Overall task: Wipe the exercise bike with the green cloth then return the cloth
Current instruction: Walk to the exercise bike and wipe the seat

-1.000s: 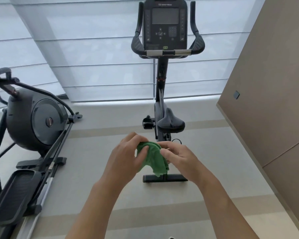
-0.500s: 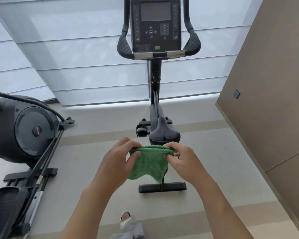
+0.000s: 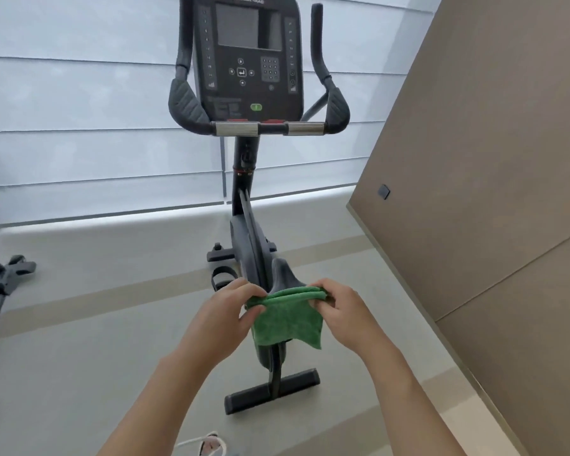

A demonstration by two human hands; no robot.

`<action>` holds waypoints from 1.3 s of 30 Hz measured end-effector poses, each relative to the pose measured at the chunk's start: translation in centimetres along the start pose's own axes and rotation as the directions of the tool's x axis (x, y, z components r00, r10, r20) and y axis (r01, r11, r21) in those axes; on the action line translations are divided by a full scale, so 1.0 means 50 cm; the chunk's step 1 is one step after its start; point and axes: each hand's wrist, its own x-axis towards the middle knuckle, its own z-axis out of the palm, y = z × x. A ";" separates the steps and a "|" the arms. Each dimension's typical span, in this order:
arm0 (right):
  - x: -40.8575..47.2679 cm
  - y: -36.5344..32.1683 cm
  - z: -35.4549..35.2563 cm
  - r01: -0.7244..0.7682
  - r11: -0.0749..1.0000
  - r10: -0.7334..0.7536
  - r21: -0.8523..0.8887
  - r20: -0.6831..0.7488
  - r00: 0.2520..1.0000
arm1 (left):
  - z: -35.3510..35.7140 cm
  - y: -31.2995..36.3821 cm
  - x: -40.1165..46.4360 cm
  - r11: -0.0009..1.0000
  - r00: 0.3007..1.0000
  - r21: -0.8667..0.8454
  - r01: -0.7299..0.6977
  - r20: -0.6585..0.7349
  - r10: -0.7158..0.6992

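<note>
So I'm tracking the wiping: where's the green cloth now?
Low centre of the head view, the green cloth hangs between left hand and right hand, before the bike's seat.

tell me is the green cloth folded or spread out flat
Folded. The green cloth shows doubled layers along its top edge, pinched at the corners by the left hand and the right hand, and hangs in front of the bike.

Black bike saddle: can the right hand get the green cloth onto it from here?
Probably yes: the right hand holds the green cloth just over the black bike saddle, with nothing between them.
</note>
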 end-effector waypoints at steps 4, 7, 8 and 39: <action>0.036 0.002 0.017 -0.090 0.995 0.089 -0.036 -0.029 0.996 | 0.014 -0.044 0.050 0.999 0.998 -0.027 -0.027 0.064 0.029; 0.053 0.016 0.018 -0.163 0.986 0.162 -0.046 -0.023 0.987 | 0.042 -0.073 0.072 0.996 0.990 -0.077 -0.039 0.132 0.049; 0.058 0.022 0.018 -0.188 0.981 0.188 -0.048 -0.014 0.982 | 0.054 -0.082 0.078 0.995 0.987 -0.092 -0.040 0.153 0.054; 0.364 0.276 0.201 0.041 0.892 -0.033 -0.451 0.026 0.999 | 0.315 -0.247 0.205 0.892 0.886 -0.034 0.451 0.136 -0.443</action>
